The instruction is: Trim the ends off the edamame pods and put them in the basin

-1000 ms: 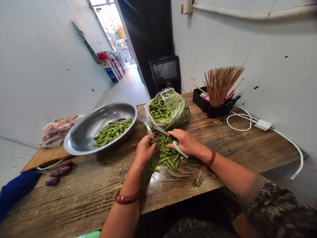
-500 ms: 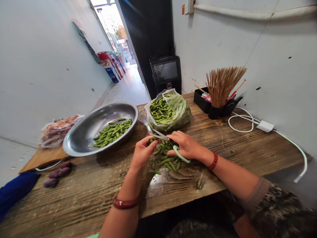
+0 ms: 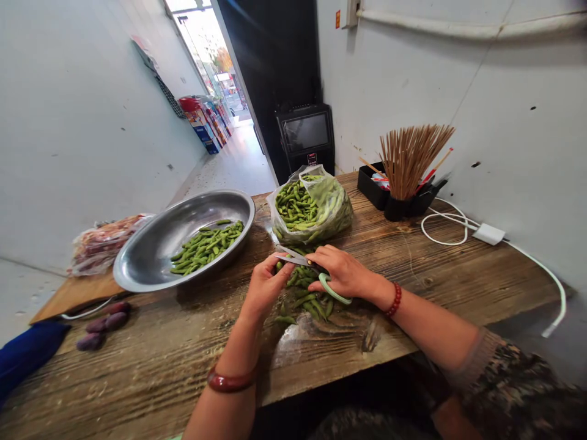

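My right hand (image 3: pixel 339 272) is closed around a pair of scissors (image 3: pixel 293 259) with pale green handles, their blades pointing left. Between the thumb and fingers of my left hand (image 3: pixel 268 282) is a green soybean pod (image 3: pixel 279 265), mostly covered by the fingers. The blade tips lie right at that pod. Loose pods (image 3: pixel 316 304) are heaped on the wooden table (image 3: pixel 206 348) below both hands. Just behind them stands a clear plastic bag (image 3: pixel 342 211) full of pods. To the left, a wide metal basin (image 3: pixel 147 238) holds a pile of pods (image 3: pixel 206 247).
Several purple tubers (image 3: pixel 107 322) lie front left, near a blue cloth (image 3: pixel 32 354). A bagged reddish item (image 3: pixel 103 244) rests on a board (image 3: pixel 76 296). Back right are skewers (image 3: pixel 413 159) in a black holder (image 3: pixel 373 188) and a white cable (image 3: pixel 534 263). A black speaker-like box (image 3: pixel 306 137) stands behind.
The scissor blades have come closer together at the pod in my left hand. Both hands stay in nearly the same place; the view has shifted very slightly.
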`<state>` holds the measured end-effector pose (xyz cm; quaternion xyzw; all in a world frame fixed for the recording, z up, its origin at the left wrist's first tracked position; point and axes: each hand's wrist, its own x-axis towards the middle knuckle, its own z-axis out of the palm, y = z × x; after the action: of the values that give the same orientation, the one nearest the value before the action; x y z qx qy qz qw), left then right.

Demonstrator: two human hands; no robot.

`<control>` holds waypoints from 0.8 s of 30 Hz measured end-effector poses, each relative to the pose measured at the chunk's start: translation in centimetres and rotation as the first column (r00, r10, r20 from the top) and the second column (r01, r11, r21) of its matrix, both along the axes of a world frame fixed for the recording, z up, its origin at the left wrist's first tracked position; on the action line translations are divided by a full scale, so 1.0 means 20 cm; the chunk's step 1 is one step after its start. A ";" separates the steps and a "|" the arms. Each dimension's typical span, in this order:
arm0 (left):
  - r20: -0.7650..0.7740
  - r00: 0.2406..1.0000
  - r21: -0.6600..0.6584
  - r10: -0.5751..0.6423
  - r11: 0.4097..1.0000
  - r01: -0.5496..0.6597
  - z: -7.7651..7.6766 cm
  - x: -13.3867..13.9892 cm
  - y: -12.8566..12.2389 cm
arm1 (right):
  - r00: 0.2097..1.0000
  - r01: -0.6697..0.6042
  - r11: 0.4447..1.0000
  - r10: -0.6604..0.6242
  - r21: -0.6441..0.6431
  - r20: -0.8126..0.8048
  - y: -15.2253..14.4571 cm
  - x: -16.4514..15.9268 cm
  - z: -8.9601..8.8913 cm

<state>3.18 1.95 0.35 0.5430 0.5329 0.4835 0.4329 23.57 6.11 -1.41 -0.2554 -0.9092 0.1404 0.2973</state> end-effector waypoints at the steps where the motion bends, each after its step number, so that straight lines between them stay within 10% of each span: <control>1: -0.006 1.000 -0.008 -0.015 1.000 0.015 0.01 0.00 0.00 | 1.000 0.001 1.000 -0.001 0.001 -0.003 0.00 0.00 0.00; 24: -0.345 0.933 0.202 -0.107 0.962 0.185 0.01 -0.04 0.01 | 1.000 -0.019 0.999 0.019 -0.042 0.006 0.00 0.00 0.03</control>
<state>2.32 2.18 0.63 0.7013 0.4959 0.4105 0.3062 23.66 6.01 -0.90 -0.2535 -0.9093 0.1616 0.2876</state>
